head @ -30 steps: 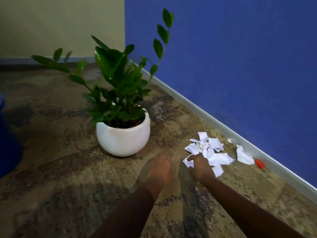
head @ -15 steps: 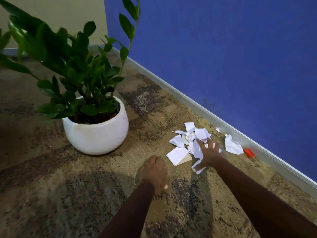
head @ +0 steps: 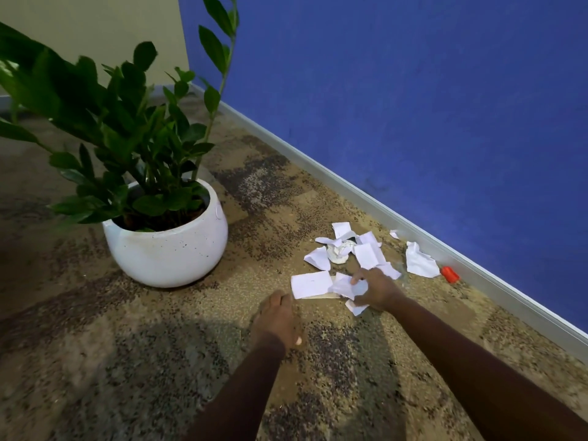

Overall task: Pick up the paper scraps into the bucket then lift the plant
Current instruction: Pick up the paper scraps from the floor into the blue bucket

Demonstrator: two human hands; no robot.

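Note:
White paper scraps (head: 366, 254) lie scattered on the carpet near the blue wall, with one larger torn piece (head: 420, 261) further right. My right hand (head: 377, 289) is closed around a crumpled bunch of these scraps at the near edge of the pile. My left hand (head: 278, 318) hovers low over the carpet just left of a flat rectangular scrap (head: 310, 284), fingers curled, holding nothing. A leafy green plant (head: 127, 128) stands in a round white pot (head: 168, 249) to the left. No bucket is in view.
A small orange object (head: 449, 274) lies against the grey skirting board (head: 366, 195) under the blue wall. A beige wall meets it at the far corner behind the plant. The floor is patterned brown carpet (head: 127, 361).
My right hand has closed on a bunch of scraps and drawn it toward me. My view has moved closer. The left hand stays low beside the pile.

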